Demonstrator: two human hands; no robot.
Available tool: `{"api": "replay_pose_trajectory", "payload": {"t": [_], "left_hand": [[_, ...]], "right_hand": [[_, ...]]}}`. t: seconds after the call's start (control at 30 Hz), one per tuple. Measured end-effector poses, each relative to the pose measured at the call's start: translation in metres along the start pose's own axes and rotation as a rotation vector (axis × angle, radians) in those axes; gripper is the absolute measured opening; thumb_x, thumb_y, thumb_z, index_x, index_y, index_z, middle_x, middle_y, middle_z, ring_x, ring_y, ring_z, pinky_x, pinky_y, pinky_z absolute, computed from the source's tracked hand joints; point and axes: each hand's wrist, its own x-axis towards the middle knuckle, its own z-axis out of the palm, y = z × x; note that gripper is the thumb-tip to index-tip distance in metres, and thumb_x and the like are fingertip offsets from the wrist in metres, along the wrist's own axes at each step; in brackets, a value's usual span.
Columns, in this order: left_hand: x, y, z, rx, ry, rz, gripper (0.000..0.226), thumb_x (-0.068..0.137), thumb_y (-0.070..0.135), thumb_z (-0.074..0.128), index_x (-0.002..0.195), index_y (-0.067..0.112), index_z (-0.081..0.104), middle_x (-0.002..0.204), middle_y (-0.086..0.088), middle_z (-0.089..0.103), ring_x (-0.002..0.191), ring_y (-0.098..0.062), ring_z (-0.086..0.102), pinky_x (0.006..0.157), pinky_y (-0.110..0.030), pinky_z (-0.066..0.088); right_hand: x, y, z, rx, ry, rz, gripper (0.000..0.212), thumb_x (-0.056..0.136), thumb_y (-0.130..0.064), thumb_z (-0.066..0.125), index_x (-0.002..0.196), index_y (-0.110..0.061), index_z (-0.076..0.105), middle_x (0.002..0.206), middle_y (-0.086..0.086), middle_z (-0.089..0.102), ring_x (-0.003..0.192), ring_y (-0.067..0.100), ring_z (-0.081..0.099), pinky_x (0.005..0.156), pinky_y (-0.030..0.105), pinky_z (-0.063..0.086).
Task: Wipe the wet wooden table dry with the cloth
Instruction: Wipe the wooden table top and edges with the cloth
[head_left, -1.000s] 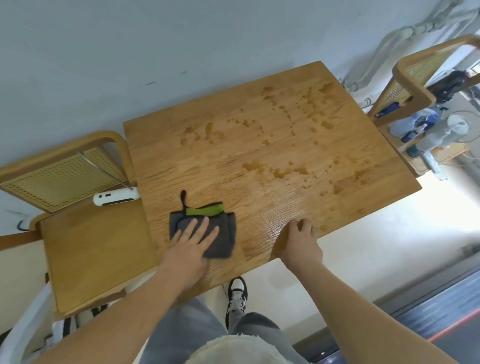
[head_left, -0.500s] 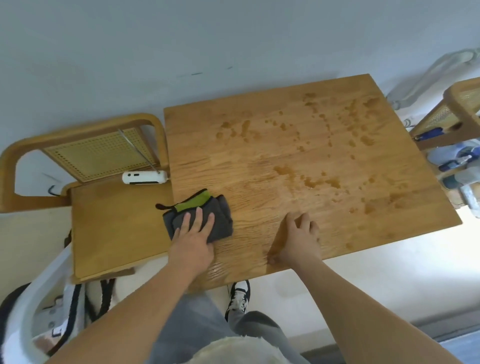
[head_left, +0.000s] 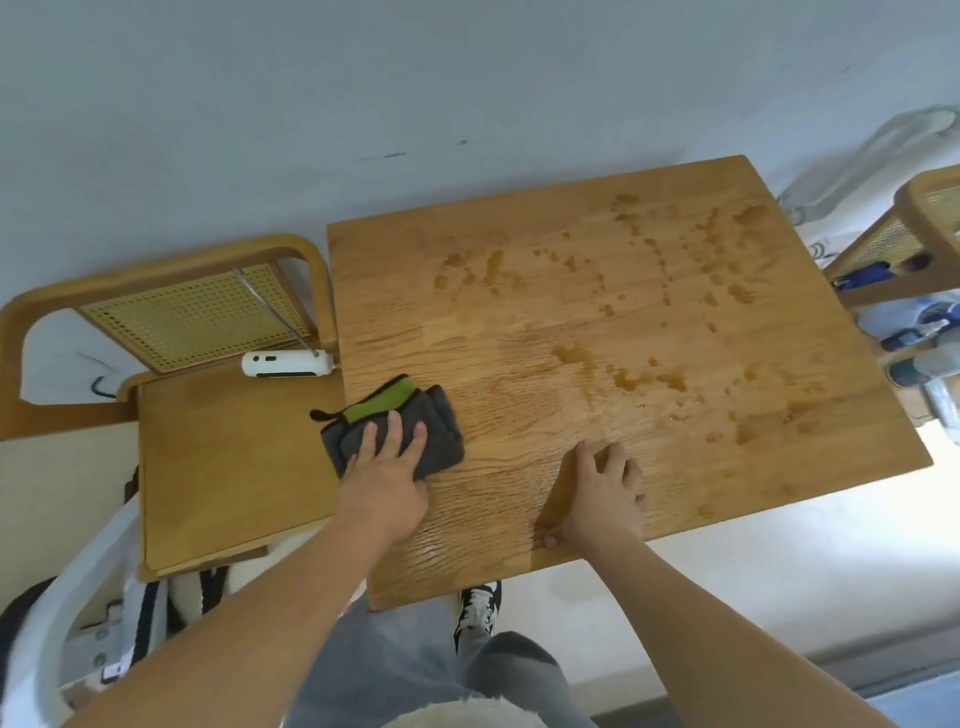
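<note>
A square wooden table (head_left: 519, 244) stands against the wall. Dark water drops and puddles (head_left: 649, 379) cover its middle and far right part. A folded grey cloth (head_left: 441, 415) with a green band lies near the table's left edge. My left hand (head_left: 387, 467) presses flat on the cloth with straight fingers. My right hand (head_left: 602, 493) rests flat on the bare wood near the front edge, fingers spread.
A wooden chair with a cane back (head_left: 192, 317) stands left of the table, with a white device (head_left: 285, 364) on its seat. Another cane chair (head_left: 924, 228) with bottles (head_left: 914, 338) sits at the right. My shoe (head_left: 480, 608) shows under the front edge.
My left hand has slid the cloth leftward across the table toward its left edge. My right hand stays planted on the wood. The camera view has shifted to the left.
</note>
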Motion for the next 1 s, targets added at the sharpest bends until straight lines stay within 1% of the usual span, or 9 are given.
{"api": "replay_pose_trajectory", "payload": {"t": [0.07, 0.2, 0.27, 0.4, 0.5, 0.63, 0.77, 0.93, 1.0], "left_hand": [[-0.014, 0.014, 0.016, 0.014, 0.029, 0.055, 0.075, 0.106, 0.037, 0.038, 0.162, 0.037, -0.012, 0.168, 0.002, -0.026, 0.156, -0.031, -0.019, 0.128, -0.048, 0.005], [-0.034, -0.005, 0.049, 0.176, 0.046, 0.411, 0.08, 0.098, 0.033, 0.041, 0.159, 0.042, -0.009, 0.166, 0.007, -0.023, 0.153, -0.029, -0.024, 0.127, -0.054, 0.007], [-0.019, -0.024, 0.036, 0.266, -0.007, 0.512, 0.078, 0.099, 0.029, 0.038, 0.155, 0.047, -0.014, 0.163, 0.012, -0.028, 0.151, -0.023, -0.028, 0.128, -0.05, 0.0], [0.023, -0.031, -0.009, 0.221, -0.015, 0.353, 0.077, 0.106, 0.031, 0.038, 0.156, 0.047, -0.017, 0.161, 0.013, -0.033, 0.153, -0.016, -0.027, 0.128, -0.043, -0.006], [0.039, -0.023, -0.021, 0.066, 0.019, 0.222, 0.076, 0.106, 0.034, 0.039, 0.159, 0.045, -0.015, 0.165, 0.011, -0.03, 0.155, -0.021, -0.024, 0.128, -0.043, -0.004], [0.027, -0.036, -0.017, 0.162, -0.015, 0.409, 0.074, 0.106, 0.037, 0.037, 0.158, 0.043, -0.015, 0.163, 0.009, -0.032, 0.152, -0.024, -0.03, 0.127, -0.048, -0.009], [0.051, -0.069, -0.047, 0.347, -0.091, 0.603, 0.072, 0.105, 0.037, 0.036, 0.156, 0.048, -0.013, 0.165, 0.011, -0.028, 0.153, -0.019, -0.027, 0.128, -0.048, -0.001], [0.098, -0.044, -0.087, 0.095, -0.012, 0.274, 0.072, 0.107, 0.033, 0.038, 0.16, 0.047, -0.009, 0.167, 0.012, -0.025, 0.156, -0.02, -0.022, 0.129, -0.043, -0.002], [0.095, -0.031, -0.079, 0.047, 0.027, 0.221, 0.072, 0.107, 0.036, 0.037, 0.16, 0.045, -0.01, 0.167, 0.01, -0.026, 0.155, -0.023, -0.024, 0.128, -0.045, -0.004]], "right_hand": [[0.0, 0.0, 0.001, -0.004, -0.01, 0.013, 0.139, 0.053, -0.047, 0.099, 0.156, -0.03, 0.007, 0.163, 0.012, -0.001, 0.152, 0.04, 0.0, 0.119, 0.06, 0.027], [0.002, -0.005, -0.004, -0.033, -0.052, 0.037, 0.137, 0.058, -0.042, 0.099, 0.156, -0.028, 0.005, 0.164, 0.013, -0.001, 0.153, 0.042, 0.0, 0.119, 0.062, 0.027], [0.0, -0.017, -0.011, -0.078, -0.09, 0.068, 0.137, 0.06, -0.041, 0.098, 0.157, -0.023, 0.003, 0.163, 0.016, 0.0, 0.152, 0.042, 0.003, 0.117, 0.06, 0.031], [0.001, -0.054, -0.026, -0.079, -0.088, 0.089, 0.106, 0.083, -0.028, 0.077, 0.16, -0.011, 0.007, 0.161, 0.017, 0.005, 0.15, 0.038, 0.009, 0.114, 0.056, 0.038], [0.008, -0.082, -0.039, 0.008, -0.042, -0.062, 0.103, 0.084, -0.03, 0.079, 0.16, -0.017, 0.011, 0.162, 0.012, 0.008, 0.151, 0.037, 0.008, 0.114, 0.049, 0.039], [0.018, -0.106, -0.054, 0.029, 0.001, -0.191, 0.106, 0.086, -0.035, 0.081, 0.162, -0.025, 0.008, 0.168, 0.008, 0.0, 0.156, 0.034, -0.001, 0.116, 0.045, 0.036], [0.034, -0.113, -0.066, -0.019, 0.016, -0.193, 0.116, 0.081, -0.044, 0.084, 0.162, -0.027, 0.003, 0.168, 0.008, 0.001, 0.156, 0.034, -0.001, 0.118, 0.046, 0.035], [0.08, -0.117, -0.101, -0.036, 0.025, -0.21, 0.118, 0.078, -0.056, 0.083, 0.161, -0.023, 0.006, 0.166, 0.008, 0.006, 0.153, 0.033, 0.004, 0.116, 0.049, 0.037], [0.101, -0.121, -0.113, -0.003, 0.041, -0.207, 0.115, 0.078, -0.055, 0.083, 0.16, -0.021, 0.01, 0.163, 0.007, 0.01, 0.152, 0.032, 0.007, 0.114, 0.05, 0.04]]}}
